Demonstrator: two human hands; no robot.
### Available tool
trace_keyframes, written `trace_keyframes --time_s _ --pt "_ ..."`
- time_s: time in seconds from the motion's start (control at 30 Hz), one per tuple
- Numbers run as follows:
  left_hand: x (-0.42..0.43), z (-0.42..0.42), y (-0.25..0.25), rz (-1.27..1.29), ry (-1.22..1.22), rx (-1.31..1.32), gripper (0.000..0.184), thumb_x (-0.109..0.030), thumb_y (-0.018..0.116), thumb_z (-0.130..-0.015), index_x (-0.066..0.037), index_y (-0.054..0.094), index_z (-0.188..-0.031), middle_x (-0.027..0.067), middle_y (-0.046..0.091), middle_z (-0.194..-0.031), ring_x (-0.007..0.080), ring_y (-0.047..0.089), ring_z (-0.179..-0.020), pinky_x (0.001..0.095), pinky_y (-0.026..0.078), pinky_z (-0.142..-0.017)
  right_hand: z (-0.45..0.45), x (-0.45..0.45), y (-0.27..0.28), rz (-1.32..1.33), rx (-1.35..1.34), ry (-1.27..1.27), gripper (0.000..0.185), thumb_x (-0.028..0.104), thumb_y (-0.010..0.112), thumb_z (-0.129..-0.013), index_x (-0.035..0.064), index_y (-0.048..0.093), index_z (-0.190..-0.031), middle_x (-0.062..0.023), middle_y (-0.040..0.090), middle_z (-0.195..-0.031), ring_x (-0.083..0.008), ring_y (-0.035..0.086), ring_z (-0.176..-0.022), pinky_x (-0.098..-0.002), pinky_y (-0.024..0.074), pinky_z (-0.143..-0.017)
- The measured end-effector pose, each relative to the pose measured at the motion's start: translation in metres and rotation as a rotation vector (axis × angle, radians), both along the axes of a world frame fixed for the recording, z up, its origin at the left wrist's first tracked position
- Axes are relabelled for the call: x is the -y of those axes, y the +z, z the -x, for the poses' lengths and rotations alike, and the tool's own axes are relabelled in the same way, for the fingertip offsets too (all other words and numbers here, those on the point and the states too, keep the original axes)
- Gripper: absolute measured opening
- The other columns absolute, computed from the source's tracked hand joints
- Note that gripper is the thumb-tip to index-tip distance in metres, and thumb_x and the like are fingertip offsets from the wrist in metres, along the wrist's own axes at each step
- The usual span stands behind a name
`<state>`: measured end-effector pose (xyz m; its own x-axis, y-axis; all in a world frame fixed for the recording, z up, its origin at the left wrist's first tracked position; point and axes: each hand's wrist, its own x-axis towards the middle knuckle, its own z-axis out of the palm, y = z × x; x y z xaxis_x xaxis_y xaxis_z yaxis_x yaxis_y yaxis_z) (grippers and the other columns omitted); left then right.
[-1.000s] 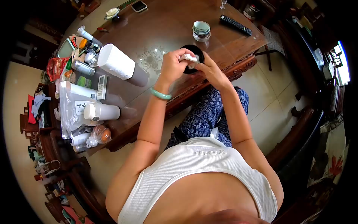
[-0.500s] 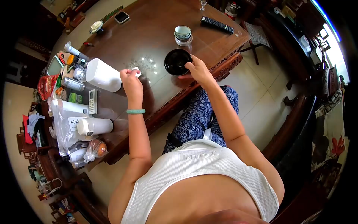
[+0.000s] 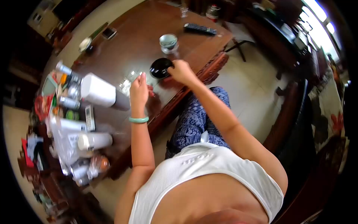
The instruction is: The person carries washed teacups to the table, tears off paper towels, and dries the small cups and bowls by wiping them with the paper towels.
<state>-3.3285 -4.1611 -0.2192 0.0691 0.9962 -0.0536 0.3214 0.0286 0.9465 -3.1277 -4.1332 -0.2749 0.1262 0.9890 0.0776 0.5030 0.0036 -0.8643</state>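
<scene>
My right hand is closed on the near right edge of a glossy black bowl, at or just above the table top; blur hides whether it touches. Beside it to the left is my left hand, with a green bangle at the wrist. Its fingers are curled, and a small pale bit of white tissue shows by the thumb tip, mostly hidden. Beyond the bowl stand stacked small cups. Left of my left hand is a white container. Wet, shiny spots lie on the table between.
The dark wooden table has a carved edge. At its left are a light remote, a white bottle, plastic bags and several jars. A black remote, a phone and a small glass lie farther back.
The view has shifted and blurred. The black bowl looks flatter, its opening less visible. My left hand has turned, with the tissue now mostly hidden, and is closer to the bowl.
</scene>
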Motion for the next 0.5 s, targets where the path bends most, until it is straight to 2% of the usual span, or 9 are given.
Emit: trace_keyframes --time_s 0.03,0.07,0.13,0.17,0.23,0.27,0.33,0.47,0.5 --pt "-0.009 -0.003 -0.008 0.106 -0.042 0.114 0.046 -0.041 0.044 -0.097 0.001 0.06 -0.093 0.0111 0.06 -0.058 0.0163 0.055 -0.044 0.0275 0.043 -0.044 0.006 0.015 0.028 -0.007 0.176 -0.022 0.03 0.02 0.061 -0.076 -0.0082 0.063 -0.087 -0.0264 0.064 -0.085 -0.041 0.064 -0.076 -0.0458 0.0505 -0.073" --pt "-0.015 -0.007 -0.016 0.149 -0.043 0.131 0.042 -0.04 0.046 -0.097 0.0 0.059 -0.092 0.0112 0.06 -0.057 0.016 0.055 -0.043 0.0264 0.041 -0.042 0.012 0.025 0.042 -0.015 0.209 -0.045 0.031 0.023 0.061 -0.075 -0.0075 0.064 -0.08 -0.0297 0.062 -0.084 -0.0431 0.062 -0.081 -0.0459 0.0499 -0.074" --pt "-0.017 -0.019 -0.012 0.227 -0.128 0.19 0.035 -0.035 0.052 -0.095 -0.001 0.058 -0.096 0.0099 0.064 -0.062 0.0145 0.057 -0.044 0.0245 0.04 -0.038 0.013 0.013 0.019 -0.067 0.161 -0.043 0.031 0.022 0.061 -0.074 -0.0092 0.062 -0.078 -0.031 0.06 -0.08 -0.0438 0.061 -0.082 -0.0468 0.0496 -0.074" --pt "-0.028 -0.02 -0.033 0.216 -0.174 0.312 0.028 -0.03 0.053 -0.094 -0.002 0.059 -0.095 0.0088 0.065 -0.065 0.0129 0.058 -0.045 0.0217 0.037 -0.036 0.011 0.024 0.04 -0.121 0.326 0.087 0.031 0.022 0.061 -0.074 -0.0095 0.062 -0.074 -0.0311 0.059 -0.078 -0.0452 0.061 -0.079 -0.0474 0.05 -0.071" --pt "-0.026 -0.023 -0.03 0.196 -0.149 0.286 0.022 -0.022 0.053 -0.093 -0.001 0.058 -0.093 0.0096 0.066 -0.069 0.0147 0.061 -0.047 0.022 0.038 -0.036 0.017 0.013 0.019 -0.131 0.117 -0.05 0.03 0.02 0.061 -0.073 -0.0095 0.062 -0.071 -0.0328 0.058 -0.075 -0.0461 0.061 -0.079 -0.048 0.0504 -0.07" --pt "-0.036 -0.019 -0.047 0.152 -0.104 0.21 0.019 -0.018 0.053 -0.091 0.0 0.057 -0.093 0.0093 0.066 -0.071 0.0158 0.062 -0.048 0.0225 0.038 -0.037 0.019 0.011 0.018 -0.106 0.154 -0.036 0.029 0.019 0.061 -0.073 -0.0096 0.062 -0.071 -0.0334 0.058 -0.075 -0.0465 0.061 -0.079 -0.0476 0.051 -0.07" --pt "-0.034 -0.02 -0.041 0.156 -0.082 0.282 0.016 -0.013 0.051 -0.089 0.001 0.059 -0.092 0.0098 0.065 -0.073 0.0155 0.062 -0.051 0.0217 0.04 -0.039 0.021 0.011 0.016 -0.126 0.113 -0.039 0.029 0.019 0.061 -0.074 -0.0098 0.062 -0.071 -0.0336 0.058 -0.074 -0.0466 0.061 -0.077 -0.047 0.0514 -0.068" --pt "-0.042 -0.02 -0.048 0.176 -0.032 0.333 0.019 -0.011 0.05 -0.088 0.003 0.059 -0.099 0.0094 0.066 -0.075 0.0166 0.063 -0.053 0.022 0.045 -0.041 0.02 0.0 0.004 -0.078 0.089 0.012 0.036 0.026 0.065 -0.075 -0.0104 0.063 -0.078 -0.0327 0.059 -0.077 -0.046 0.06 -0.082 -0.0478 0.0496 -0.074" --pt "-0.047 -0.019 -0.051 0.171 -0.055 0.291 0.02 -0.012 0.05 -0.088 0.002 0.059 -0.1 0.0109 0.067 -0.077 0.0172 0.065 -0.055 0.0216 0.048 -0.043 0.019 0.002 0.005 -0.099 0.081 0.008 0.035 0.027 0.065 -0.075 -0.0076 0.064 -0.08 -0.0318 0.061 -0.079 -0.0462 0.06 -0.083 -0.0462 0.0497 -0.078"
